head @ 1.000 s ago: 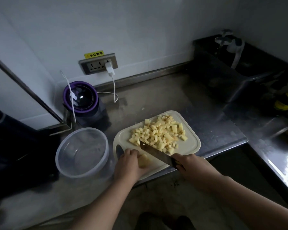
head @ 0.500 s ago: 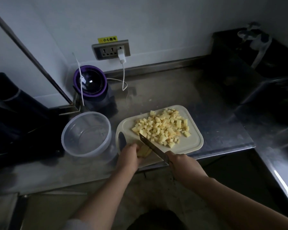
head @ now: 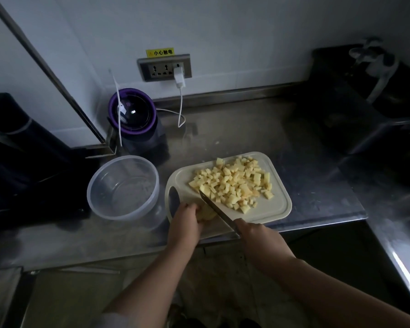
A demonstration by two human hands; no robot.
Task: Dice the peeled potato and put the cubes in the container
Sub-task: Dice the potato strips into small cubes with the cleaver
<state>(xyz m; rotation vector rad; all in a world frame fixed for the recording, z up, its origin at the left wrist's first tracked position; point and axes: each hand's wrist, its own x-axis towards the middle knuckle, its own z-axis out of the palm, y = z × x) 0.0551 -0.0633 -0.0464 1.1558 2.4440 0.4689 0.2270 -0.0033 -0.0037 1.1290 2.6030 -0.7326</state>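
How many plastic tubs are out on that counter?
1: a clear round tub stands on the counter, just left of the cutting board. Dark corners might hide others.

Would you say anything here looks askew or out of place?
Only the cutting board: it sits askew, its near corner at the counter's front edge between the left hand and right hand. Nothing else stands out.

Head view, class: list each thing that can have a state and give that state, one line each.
container, upright, lidless, no cubes inside
cutting board, flat on counter
potato cubes, piled on the cutting board
uncut potato piece, on the board, held by left hand
knife, gripped by right hand, blade beside the uncut piece
charger, plugged into wall socket
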